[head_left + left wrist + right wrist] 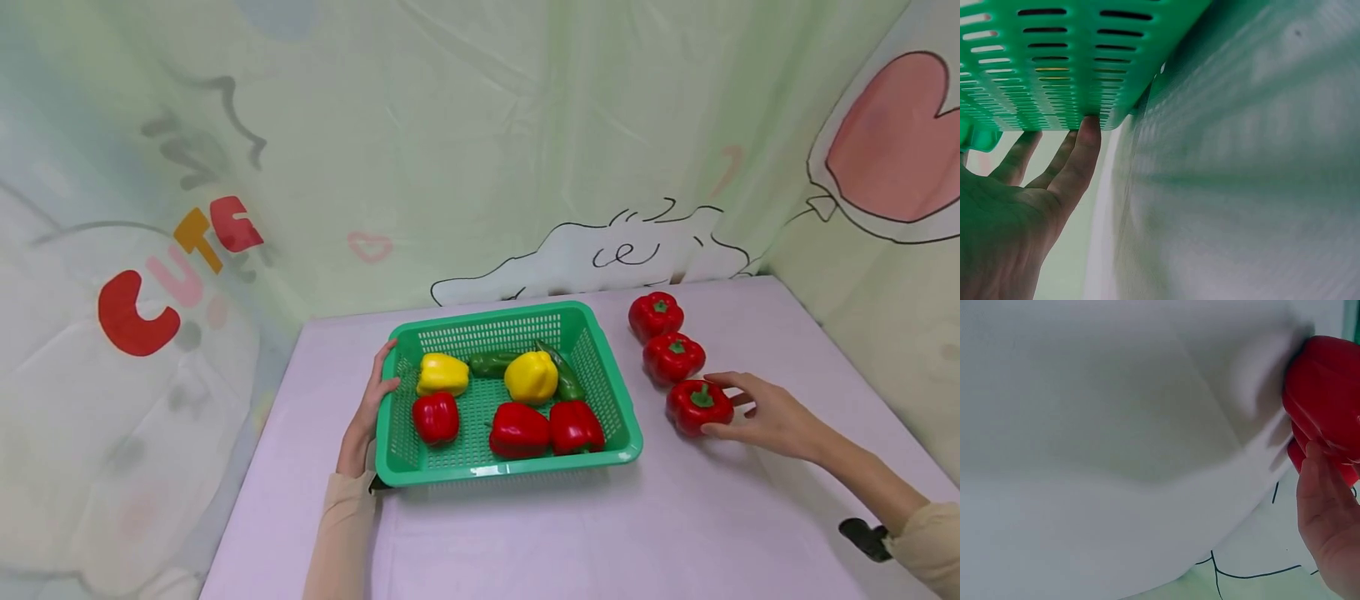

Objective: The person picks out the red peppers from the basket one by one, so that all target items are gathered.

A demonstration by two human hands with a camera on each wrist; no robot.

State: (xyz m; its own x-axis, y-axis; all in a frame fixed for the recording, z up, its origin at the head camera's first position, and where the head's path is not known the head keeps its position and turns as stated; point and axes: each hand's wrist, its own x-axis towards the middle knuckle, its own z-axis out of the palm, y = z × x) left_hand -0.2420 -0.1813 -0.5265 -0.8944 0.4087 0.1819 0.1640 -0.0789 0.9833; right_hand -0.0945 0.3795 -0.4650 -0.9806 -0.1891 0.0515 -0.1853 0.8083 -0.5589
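Observation:
My left hand holds the left side of a green plastic basket. Its thumb lies over the rim, and in the left wrist view the fingers touch the slotted outer wall. Inside the basket are two yellow bell peppers, three red bell peppers and two long dark green vegetables, their kind unclear. To the right of the basket, my right hand grips a red bell pepper between thumb and fingers. In the right wrist view this pepper partly hides the fingers.
Beyond the gripped pepper, two more red bell peppers stand in a row on the pale table. A printed curtain hangs along the back and sides of the table. A dark strap shows by the right wrist.

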